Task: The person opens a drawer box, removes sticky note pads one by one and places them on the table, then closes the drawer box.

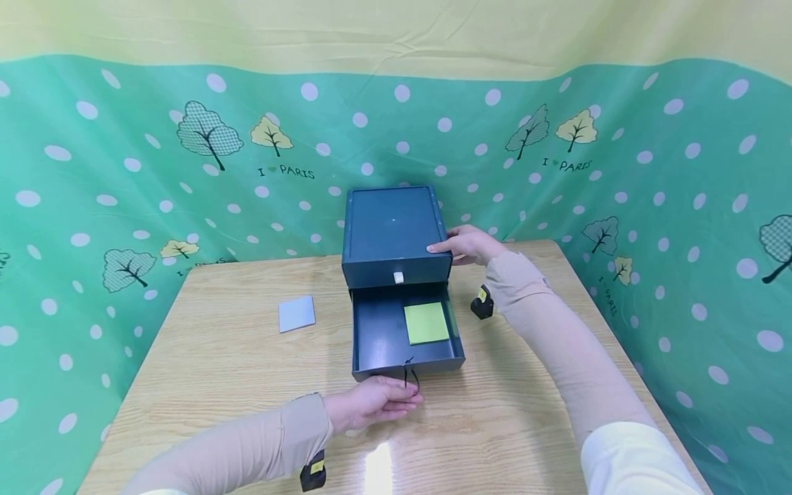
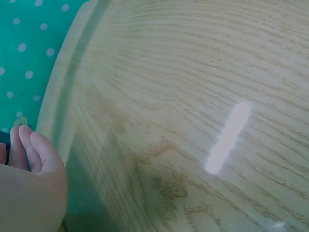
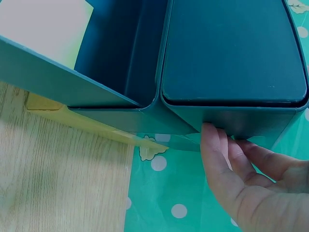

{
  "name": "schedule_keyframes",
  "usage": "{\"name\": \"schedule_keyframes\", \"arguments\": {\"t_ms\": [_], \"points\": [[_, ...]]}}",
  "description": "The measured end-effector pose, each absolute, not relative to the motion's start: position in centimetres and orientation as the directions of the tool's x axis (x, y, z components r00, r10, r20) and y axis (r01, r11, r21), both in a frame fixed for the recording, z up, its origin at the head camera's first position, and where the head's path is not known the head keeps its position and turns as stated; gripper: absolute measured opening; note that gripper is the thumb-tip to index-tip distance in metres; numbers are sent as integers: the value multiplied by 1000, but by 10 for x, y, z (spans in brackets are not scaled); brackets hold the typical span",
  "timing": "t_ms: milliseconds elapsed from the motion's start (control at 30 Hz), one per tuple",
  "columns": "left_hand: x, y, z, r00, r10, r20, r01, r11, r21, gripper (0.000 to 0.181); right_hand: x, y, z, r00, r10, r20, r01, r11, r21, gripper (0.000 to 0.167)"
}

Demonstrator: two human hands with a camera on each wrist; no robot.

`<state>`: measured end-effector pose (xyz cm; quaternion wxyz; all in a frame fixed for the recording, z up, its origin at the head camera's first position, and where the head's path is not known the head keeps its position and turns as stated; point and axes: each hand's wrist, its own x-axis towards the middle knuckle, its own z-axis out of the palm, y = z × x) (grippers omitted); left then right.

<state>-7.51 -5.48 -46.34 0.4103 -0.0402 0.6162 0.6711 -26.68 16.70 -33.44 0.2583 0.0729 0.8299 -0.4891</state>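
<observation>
The left grip pinches the cord loop of the lower drawer while the right grip rests, unclamped, against the cabinet near the desk's far edge; overpulling could unseat the drawer or tip the cabinet.

A hand could pass between the cabinet and the blue paper left of it; the right hand blocks its right side, a curtain its back.
</observation>
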Motion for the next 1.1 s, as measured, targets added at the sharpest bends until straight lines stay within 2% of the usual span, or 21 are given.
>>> {"name": "schedule_keyframes", "arguments": {"t_ms": [367, 600, 1100], "points": [[-72, -55, -465, -664, 502, -554, -591, 101, 800, 29, -267, 167, -335, -857, -136, -497, 368, 514, -775, 87], [-69, -56, -467, -668, 514, -538, -586, 83, 806, 36, -267, 167, -334, -856, -142, -497, 366, 512, -777, 87], [-68, -56, -466, -660, 516, -546, -596, 82, 799, 36, -267, 167, -336, -854, -155, -497, 361, 512, -780, 86]]}}
